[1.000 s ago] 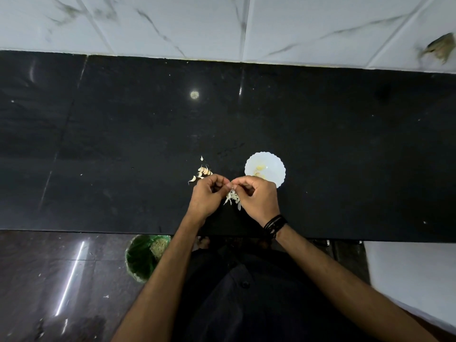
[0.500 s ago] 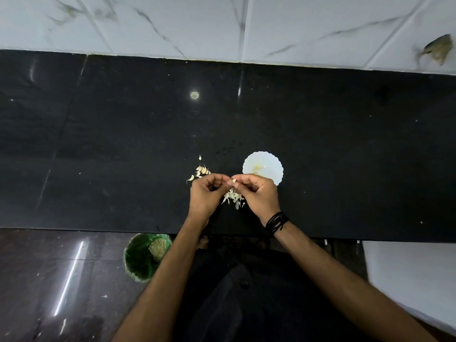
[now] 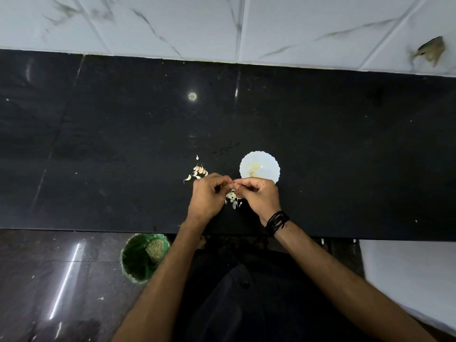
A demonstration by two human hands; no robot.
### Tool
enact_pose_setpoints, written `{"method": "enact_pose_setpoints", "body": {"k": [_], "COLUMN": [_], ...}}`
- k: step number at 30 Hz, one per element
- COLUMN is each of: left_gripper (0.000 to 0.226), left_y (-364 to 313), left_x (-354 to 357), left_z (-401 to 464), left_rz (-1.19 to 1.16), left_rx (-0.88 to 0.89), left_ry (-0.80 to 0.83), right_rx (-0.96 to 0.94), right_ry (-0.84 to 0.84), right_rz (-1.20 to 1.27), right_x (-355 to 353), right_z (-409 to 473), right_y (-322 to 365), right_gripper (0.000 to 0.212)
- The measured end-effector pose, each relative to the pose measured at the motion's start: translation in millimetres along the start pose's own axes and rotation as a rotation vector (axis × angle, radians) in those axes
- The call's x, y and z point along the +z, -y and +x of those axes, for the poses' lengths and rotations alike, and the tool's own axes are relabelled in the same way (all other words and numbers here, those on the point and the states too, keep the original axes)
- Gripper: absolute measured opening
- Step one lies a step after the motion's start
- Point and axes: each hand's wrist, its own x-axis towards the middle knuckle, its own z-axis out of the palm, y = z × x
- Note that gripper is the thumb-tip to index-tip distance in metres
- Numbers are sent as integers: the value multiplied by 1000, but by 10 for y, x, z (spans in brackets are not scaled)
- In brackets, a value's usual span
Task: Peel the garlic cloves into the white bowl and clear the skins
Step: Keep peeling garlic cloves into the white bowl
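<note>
Down on the floor, near left, a green bin (image 3: 144,257). Up on the black counter (image 3: 345,156), left hand (image 3: 206,196) and right hand (image 3: 259,196) meet fingertip to fingertip, both pinching 1 clove (image 3: 234,185) between them. Skins (image 3: 233,198) lie under the hands. Beyond, unpeeled cloves (image 3: 198,171) at left, white bowl (image 3: 259,169) at right, touching neither.
</note>
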Motion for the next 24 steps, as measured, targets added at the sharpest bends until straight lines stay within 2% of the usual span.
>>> {"method": "enact_pose_setpoints", "body": {"k": [7, 14, 18, 24], "left_gripper": [7, 6, 11, 16], "left_y": [9, -4, 10, 56], "left_x": [50, 60, 23, 18], "left_z": [-10, -55, -50, -62], "left_rz": [4, -96, -171, -68], "left_rx": [-55, -151, -227, -337], "left_ry": [40, 14, -24, -78], "right_rx": [151, 125, 165, 132], "right_ry": [95, 100, 45, -38], "right_rz": [271, 327, 349, 251], "right_x": [6, 78, 82, -33], "right_z": [5, -14, 0, 46], "right_y": [71, 26, 25, 77], "right_gripper": [14, 14, 15, 6]}}
